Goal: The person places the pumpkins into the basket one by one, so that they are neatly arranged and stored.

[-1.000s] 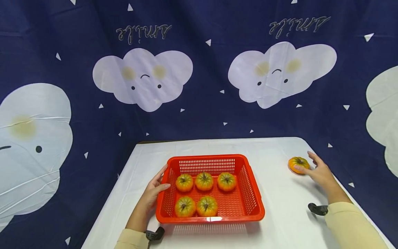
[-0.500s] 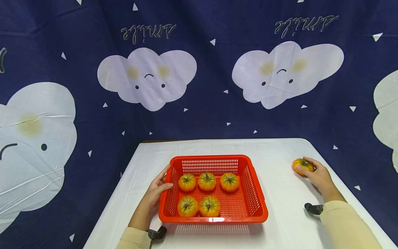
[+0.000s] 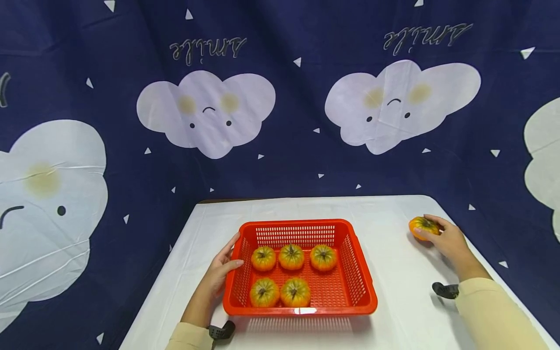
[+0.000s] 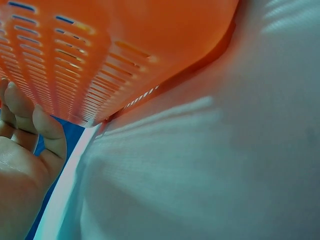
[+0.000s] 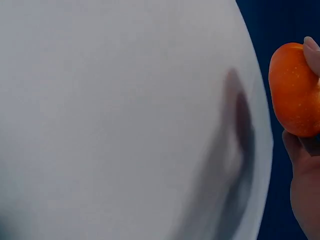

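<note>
My right hand (image 3: 450, 243) grips a small orange-and-green pumpkin (image 3: 422, 227) near the table's right edge. In the right wrist view this pumpkin (image 5: 292, 90) is held between thumb and fingers, raised off the cloth, with its shadow below. My left hand (image 3: 217, 272) holds the left side of a red plastic basket (image 3: 302, 311), thumb over the rim and fingers along the outside. In the left wrist view that hand (image 4: 25, 155) is beside the slotted basket wall (image 4: 100, 55). Several similar pumpkins, such as the back right one (image 3: 323, 257), sit in two rows inside the basket.
A white cloth covers the table (image 3: 389, 291). Behind it hangs a dark blue curtain (image 3: 297, 175) with cloud prints. A black wrist camera is on each forearm, the left one (image 3: 222, 331) close to the basket's front left corner.
My right hand has closed its fingers around the pumpkin and lifted it slightly from the table. The left hand stays at the basket. The head view has shifted a little.
</note>
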Available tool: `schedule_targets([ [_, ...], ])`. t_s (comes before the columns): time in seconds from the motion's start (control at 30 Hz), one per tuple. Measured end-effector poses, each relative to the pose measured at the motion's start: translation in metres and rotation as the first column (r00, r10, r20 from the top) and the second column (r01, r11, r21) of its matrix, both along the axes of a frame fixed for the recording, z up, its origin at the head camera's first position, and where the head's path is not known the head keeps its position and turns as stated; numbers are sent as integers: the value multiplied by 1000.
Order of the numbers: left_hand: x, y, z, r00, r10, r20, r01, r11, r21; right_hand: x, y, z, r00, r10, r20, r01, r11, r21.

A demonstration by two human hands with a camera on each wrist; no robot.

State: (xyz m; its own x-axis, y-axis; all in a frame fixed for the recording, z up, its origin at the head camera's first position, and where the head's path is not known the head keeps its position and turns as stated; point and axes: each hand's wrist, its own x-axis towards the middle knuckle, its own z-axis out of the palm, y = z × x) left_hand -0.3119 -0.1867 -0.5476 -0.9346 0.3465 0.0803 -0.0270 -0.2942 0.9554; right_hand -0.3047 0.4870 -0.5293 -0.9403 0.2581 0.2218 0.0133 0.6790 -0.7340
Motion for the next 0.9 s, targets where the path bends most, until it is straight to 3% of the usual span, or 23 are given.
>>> schedule_targets([
  [0.27,1,-1,3,1000,14,-1,-14,1000,-8,-21,-32,50,979,182,-96,-181,983,20],
  [0.37,1,-1,3,1000,13,-1,-13,1000,-9,-28,-55,69,954,280,-108,-277,960,38],
  [0.47,1,-1,1,1000,7,-1,-7,1000,-7,-32,-81,85,911,397,-114,-390,917,84],
  [0.53,1,-1,1,1000,8,1,-8,1000,-9,-34,-101,93,867,485,-112,-475,874,104],
  [0.6,1,-1,1,1000,13,7,-13,1000,-10,-35,-121,100,807,579,-114,-569,815,108],
  [0.77,1,0,0,1000,20,23,-20,1000,0,-32,-172,109,625,777,-77,-768,629,116],
  [0.9,0,1,0,999,22,27,-22,1000,-6,-22,-203,106,491,871,-1,-866,488,108],
])
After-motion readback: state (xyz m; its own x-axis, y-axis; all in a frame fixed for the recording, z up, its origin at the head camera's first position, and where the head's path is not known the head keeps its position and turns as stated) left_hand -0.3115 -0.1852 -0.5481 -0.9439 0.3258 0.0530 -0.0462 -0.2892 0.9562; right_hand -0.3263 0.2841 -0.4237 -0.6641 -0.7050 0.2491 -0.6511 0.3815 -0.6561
